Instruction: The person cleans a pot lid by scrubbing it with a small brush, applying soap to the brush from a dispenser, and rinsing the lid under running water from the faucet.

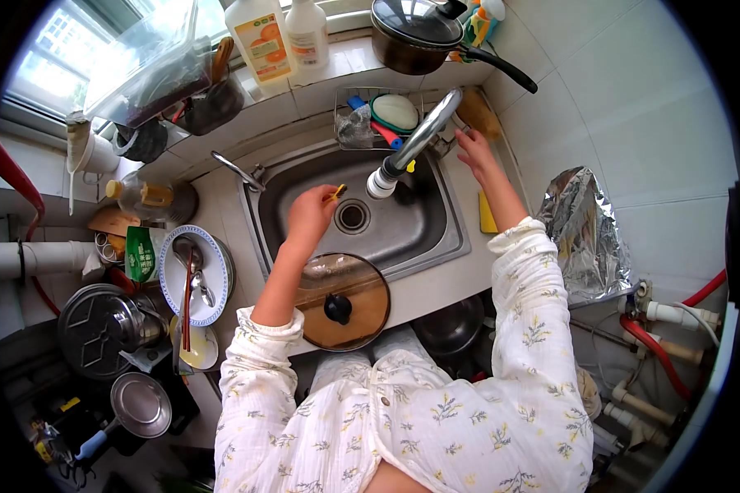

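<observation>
My left hand (311,217) is over the left part of the steel sink (279,197), closed around a small yellow-and-black brush-like piece (337,193). Most of that piece is hidden by the fingers. Behind the sink's right rear corner, my right hand (478,154) has its fingertips on the faucet handle (462,126), which is only partly visible. The chrome faucet (427,127) arches over the basin, its white spray head (380,182) above and right of the drain (353,216). No stream of water shows. A glass lid with a black knob (341,296) lies at the front rim, beside my left forearm.
A wire rack (345,123) with scrubbers stands behind the sink. A lidded pan (411,37) and bottles line the sill. At left are a bowl with spoons and chopsticks (168,279) and a small pan (141,404). A yellow sponge (487,215) and foil (584,234) are right.
</observation>
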The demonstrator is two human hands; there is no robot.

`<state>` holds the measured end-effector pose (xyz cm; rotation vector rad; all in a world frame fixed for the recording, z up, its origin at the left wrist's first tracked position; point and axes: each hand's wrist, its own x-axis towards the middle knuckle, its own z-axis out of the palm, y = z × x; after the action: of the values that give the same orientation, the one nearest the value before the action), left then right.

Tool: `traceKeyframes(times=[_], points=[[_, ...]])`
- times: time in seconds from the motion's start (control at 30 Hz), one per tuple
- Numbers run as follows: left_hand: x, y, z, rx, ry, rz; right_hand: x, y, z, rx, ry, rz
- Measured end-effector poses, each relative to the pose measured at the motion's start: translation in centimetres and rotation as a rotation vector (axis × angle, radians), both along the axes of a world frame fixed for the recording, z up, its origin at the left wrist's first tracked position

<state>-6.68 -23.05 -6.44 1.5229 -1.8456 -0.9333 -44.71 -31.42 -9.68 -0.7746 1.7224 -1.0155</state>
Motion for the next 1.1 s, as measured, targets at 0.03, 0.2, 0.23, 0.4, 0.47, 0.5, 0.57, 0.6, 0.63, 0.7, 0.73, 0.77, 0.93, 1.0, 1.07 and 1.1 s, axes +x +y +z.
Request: traceKeyframes(times=[0.03,0.2,0.23,0.4,0.47,0.5,0.57,0.6,0.63,0.7,0.73,0.77,0.93,1.0,1.07,1.1], points=[[0.4,-0.7,-1.0,0.218,0.136,0.038,0.3,0.7,0.5,0.008,0.013,0.01],[2.6,-0.1,-10.0,0.169,-0.519,-0.014,1.7,3.1,1.0,-0.209,0.199,0.005],[2.8,-0.1,-10.1,0.143,-0.46,0.01,1.7,3.4,0.7,-0.269,0.228,-0.004],[1.9,-0.8,-4.8,0.144,-0.137,0.012,2.3,4.4,5.6,-0.512,0.273,-0.013],[2.2,-2.2,-4.7,0.397,0.019,0.014,2.9,4.3,8.9,-0.635,0.303,-0.024],[2.6,-2.8,-4.5,0.521,0.098,0.017,3.7,4.3,10.8,-0.694,0.335,-0.017],[2.4,-2.8,-2.7,0.214,-0.195,-0.058,5.5,3.7,15.1,-0.816,0.398,0.029],[2.1,-3.1,-1.3,0.06,-0.346,-0.096,6.6,3.4,17.3,-0.874,0.43,0.062],[1.8,-3.4,0.9,0.019,-0.282,-0.099,7.7,3.2,19.3,-0.927,0.465,0.095],[0.7,-4.1,6.3,0.047,0.011,-0.073,10.0,2.1,22.6,-0.969,0.554,0.21],[0.5,-4.7,8.7,0.056,0.158,-0.065,11.3,1.5,24.1,-0.991,0.601,0.265],[0.7,-5.8,10.3,0.056,0.292,-0.056,12.6,0.5,25.3,-1.067,0.668,0.341],[2.6,-12.5,17.6,-0.017,0.674,0.104,19.2,-6.6,28.4,-1.222,0.868,0.545],[3.5,-15.0,19.4,-0.022,0.742,0.128,21.6,-9.7,29.2,-1.267,0.963,0.561],[4.4,-17.8,19.5,0.032,0.836,0.105,23.4,-12.9,29.1,-1.228,1.009,0.603],[4.5,-18.7,19.8,0.04,0.836,0.12,24.2,-14.3,29.2,-1.194,1.017,0.63]])
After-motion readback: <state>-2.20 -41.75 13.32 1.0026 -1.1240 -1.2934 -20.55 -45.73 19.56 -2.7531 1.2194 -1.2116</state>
